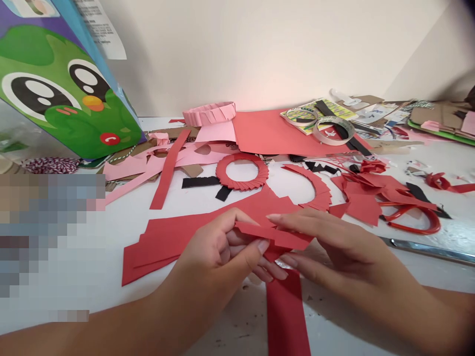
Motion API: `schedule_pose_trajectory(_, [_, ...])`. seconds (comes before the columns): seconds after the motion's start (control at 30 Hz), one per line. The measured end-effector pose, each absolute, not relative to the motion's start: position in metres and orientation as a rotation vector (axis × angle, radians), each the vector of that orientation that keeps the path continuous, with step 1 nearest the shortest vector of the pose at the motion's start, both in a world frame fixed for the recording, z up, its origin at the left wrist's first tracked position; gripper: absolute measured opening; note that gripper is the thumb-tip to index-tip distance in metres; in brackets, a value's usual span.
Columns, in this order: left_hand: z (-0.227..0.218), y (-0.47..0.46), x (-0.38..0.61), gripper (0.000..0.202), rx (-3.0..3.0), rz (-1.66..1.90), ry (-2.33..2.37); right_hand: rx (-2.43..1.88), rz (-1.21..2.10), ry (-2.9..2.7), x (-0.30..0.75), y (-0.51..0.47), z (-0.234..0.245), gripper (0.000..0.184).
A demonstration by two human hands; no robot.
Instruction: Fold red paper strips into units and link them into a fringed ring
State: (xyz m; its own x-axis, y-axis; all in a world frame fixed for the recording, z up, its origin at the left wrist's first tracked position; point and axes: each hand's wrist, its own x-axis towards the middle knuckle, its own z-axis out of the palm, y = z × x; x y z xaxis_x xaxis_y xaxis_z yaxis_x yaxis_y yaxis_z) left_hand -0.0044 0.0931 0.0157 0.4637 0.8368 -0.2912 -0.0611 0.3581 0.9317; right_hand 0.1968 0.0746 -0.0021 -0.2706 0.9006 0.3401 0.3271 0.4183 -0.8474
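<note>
A folded red paper strip (276, 236) is between my two hands above the table's front middle. My left hand (233, 252) grips it, thumb pressed on top and fingers curled underneath. At its right end, my right hand (341, 247) holds the folds between fingers above and thumb below. A long red strip (287, 316) hangs or lies below the hands toward me; the join to the folded part is hidden by my fingers. Just behind lie stacked red paper pieces (159, 242), a pleated red paper ring (242, 171) and a curved pleated red strip (315, 185).
A green cartoon box (67, 94) stands at left. Behind are a pink pleated ring (210, 114), red sheet (267, 133) and tape rolls (334, 131). Red scraps (361, 202), red-handled scissors (415, 230) and a metal blade or ruler (438, 251) lie right.
</note>
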Motion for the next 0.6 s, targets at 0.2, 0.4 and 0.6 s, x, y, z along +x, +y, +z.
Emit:
schedule_pose_trajectory(0.2, [0.0193,0.0907,-0.0025,0.015,1.075,0.669,0.934,-1.004,0.919,-1.729,0.1999,0.0716,-0.0046,0.041])
schedule_pose_trajectory(0.4, [0.0198,0.0910,-0.0036,0.015,1.094,0.663,0.943,-1.027,0.892,-1.735,0.1979,0.0722,0.0007,0.037])
schedule_pose_trajectory(0.6, [0.0186,0.0923,-0.0027,0.016,1.101,0.670,0.926,-1.031,0.849,-1.746,0.1961,0.0744,0.0041,0.032])
